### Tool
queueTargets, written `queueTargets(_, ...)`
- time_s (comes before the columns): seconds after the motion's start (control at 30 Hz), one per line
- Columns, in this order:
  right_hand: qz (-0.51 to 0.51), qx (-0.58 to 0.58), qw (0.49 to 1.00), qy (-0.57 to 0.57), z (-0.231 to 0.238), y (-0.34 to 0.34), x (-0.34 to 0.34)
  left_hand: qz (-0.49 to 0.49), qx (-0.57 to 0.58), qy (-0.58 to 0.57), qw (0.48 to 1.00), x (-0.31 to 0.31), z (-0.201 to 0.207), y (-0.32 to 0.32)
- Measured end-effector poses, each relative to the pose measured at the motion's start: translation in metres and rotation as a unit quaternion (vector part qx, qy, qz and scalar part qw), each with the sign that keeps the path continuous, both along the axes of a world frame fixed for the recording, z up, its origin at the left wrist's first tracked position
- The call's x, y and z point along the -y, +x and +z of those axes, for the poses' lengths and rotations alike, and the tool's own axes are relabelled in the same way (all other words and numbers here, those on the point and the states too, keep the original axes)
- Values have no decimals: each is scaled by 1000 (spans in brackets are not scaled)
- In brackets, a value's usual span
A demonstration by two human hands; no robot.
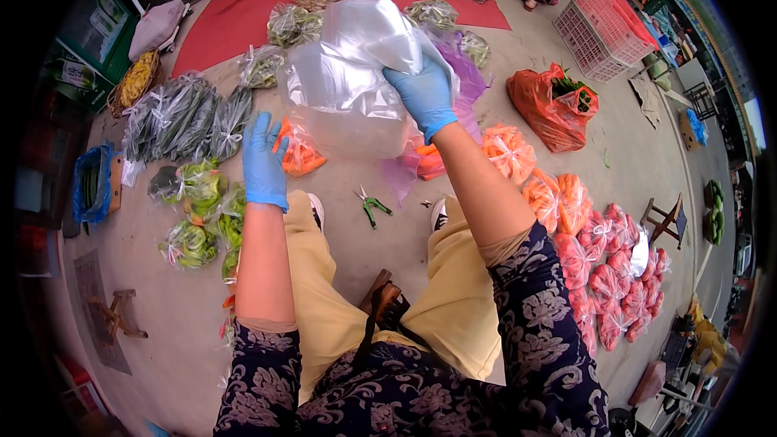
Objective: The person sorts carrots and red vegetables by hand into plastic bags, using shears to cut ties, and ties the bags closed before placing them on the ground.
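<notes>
In a blue glove, my right hand (422,95) is closed on a stack of clear plastic bags (352,85), which hangs out in front of me over the floor. My left hand (264,162), gloved too, is raised left of the stack with its fingers apart and nothing in it. Carrots (301,154) lie beyond that hand, partly covered by the clear bags. Behind my right wrist a purple plastic bag (469,89) shows, with more carrots (429,162) by it. Green-handled snips (372,207) rest on the floor between my feet.
Bagged green peppers (194,247) and leafy greens (174,121) lie left. Bagged carrots (558,198), red-looking bagged produce (611,275) and an orange bag (554,109) are right. A pink crate (603,28) stands farther back. Small stools (120,313) flank me. A red mat (235,24) spreads ahead.
</notes>
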State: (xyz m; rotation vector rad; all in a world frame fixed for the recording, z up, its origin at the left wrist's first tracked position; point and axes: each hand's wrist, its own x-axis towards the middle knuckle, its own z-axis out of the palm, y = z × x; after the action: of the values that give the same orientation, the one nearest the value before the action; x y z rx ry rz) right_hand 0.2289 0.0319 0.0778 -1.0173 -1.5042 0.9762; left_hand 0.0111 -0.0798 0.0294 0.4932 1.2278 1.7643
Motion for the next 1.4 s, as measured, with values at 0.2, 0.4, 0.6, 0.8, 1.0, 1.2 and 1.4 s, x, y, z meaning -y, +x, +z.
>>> queueTargets(0.2,-25,-49,976,-210,-76,-115,-68,36,297,-110,948,-17,-31,-31)
queueTargets(0.4,-42,-111,914,-387,-175,-111,-89,18,188,-18,982,-33,-14,-44)
queueTargets(0.6,-89,57,842,-530,-234,-29,-15,-9,202,-43,978,-46,-8,-39)
queueTargets(0.8,-24,-4,849,-528,-240,54,51,-32,203,-53,977,-53,-7,0)
queueTargets(1.0,-17,80,791,-606,-296,45,112,-132,221,-130,957,-42,-25,35)
queueTargets(1.2,61,55,831,-551,-283,12,98,-211,216,-135,944,-56,-27,66)
queueTargets(1.4,74,-31,958,-276,-135,21,49,-282,227,-72,930,-104,-30,74)
